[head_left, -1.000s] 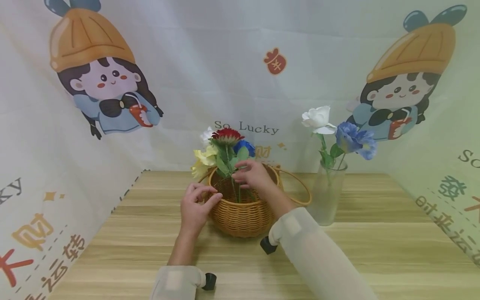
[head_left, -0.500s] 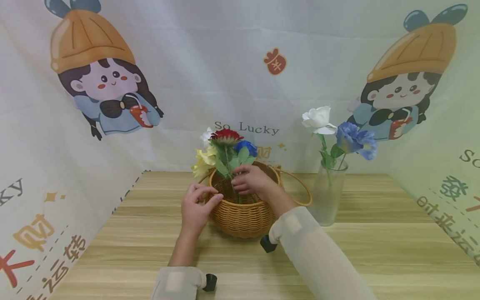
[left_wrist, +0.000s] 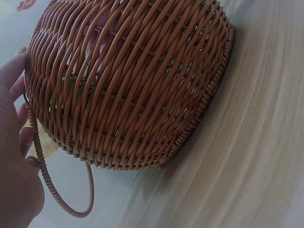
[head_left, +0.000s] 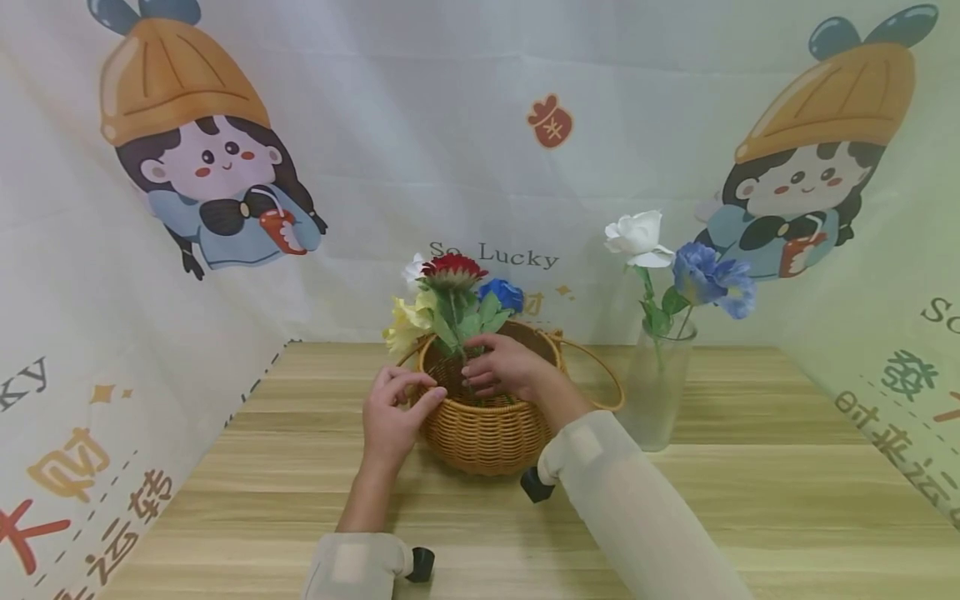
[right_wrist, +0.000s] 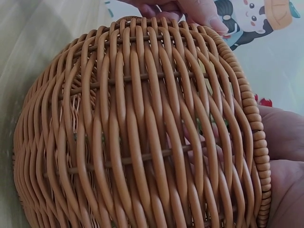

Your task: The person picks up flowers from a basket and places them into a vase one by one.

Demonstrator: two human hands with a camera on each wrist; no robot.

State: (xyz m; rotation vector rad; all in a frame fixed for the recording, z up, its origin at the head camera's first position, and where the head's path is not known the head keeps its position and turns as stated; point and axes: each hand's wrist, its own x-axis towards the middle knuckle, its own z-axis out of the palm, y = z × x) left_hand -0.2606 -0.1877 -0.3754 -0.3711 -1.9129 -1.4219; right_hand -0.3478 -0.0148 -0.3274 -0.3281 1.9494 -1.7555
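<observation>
My left hand (head_left: pixel 392 417) pinches the left front rim of a brown wicker basket (head_left: pixel 483 442). In the left wrist view, its fingers (left_wrist: pixel 12 71) lie at the rim beside a looped handle (left_wrist: pixel 50 183). Over the basket's mouth, my right hand (head_left: pixel 513 367) has curled fingers among the stems and seems to hold the stem of the blue flower (head_left: pixel 501 294); the grip itself is partly hidden. A red flower (head_left: pixel 453 271), a yellow flower (head_left: pixel 407 321) and a white flower (head_left: pixel 413 271) lean at the left. The basket wall (right_wrist: pixel 137 109) hides most of the right hand's work.
A frosted vase (head_left: pixel 656 400) stands right of the basket, holding a white rose (head_left: pixel 639 239) and a pale blue flower (head_left: pixel 705 275). The basket's other handle (head_left: pixel 611 371) reaches toward it. Printed cloth (head_left: pixel 420 150) hangs behind the wooden table (head_left: pixel 465 533).
The blue flower has shifted to the right, away from the red one. My right hand has sunk slightly into the basket. The left hand stays at the rim.
</observation>
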